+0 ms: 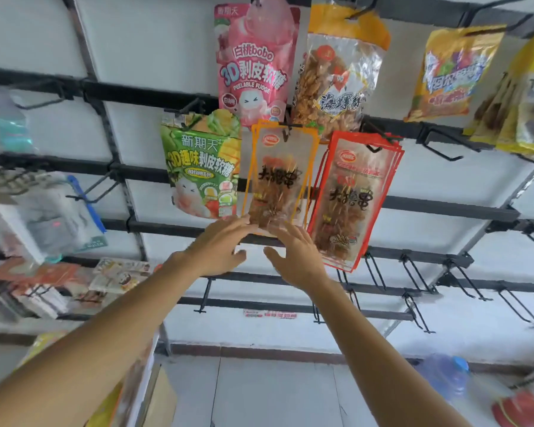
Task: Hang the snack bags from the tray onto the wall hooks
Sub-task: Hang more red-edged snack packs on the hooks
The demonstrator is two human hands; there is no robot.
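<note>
An orange-edged clear snack bag (276, 174) hangs from a wall hook (285, 126), with more of the same behind it. My left hand (219, 249) and my right hand (296, 254) are raised just under its bottom edge, fingers spread, fingertips touching or nearly touching the bag. A red-edged snack bag (353, 195) hangs on the hook to the right. A green candy bag (202, 163) hangs to the left, a pink candy bag (255, 63) above, and a yellow-topped bag (336, 75) beside that. The tray is out of view.
Black rails (444, 208) with many bare hooks (413, 275) run across the white wall, mostly at the lower right. Yellow snack bags (450, 72) hang at the upper right. Blurred goods hang at the left (43, 217). A blue water bottle (444, 377) stands low right.
</note>
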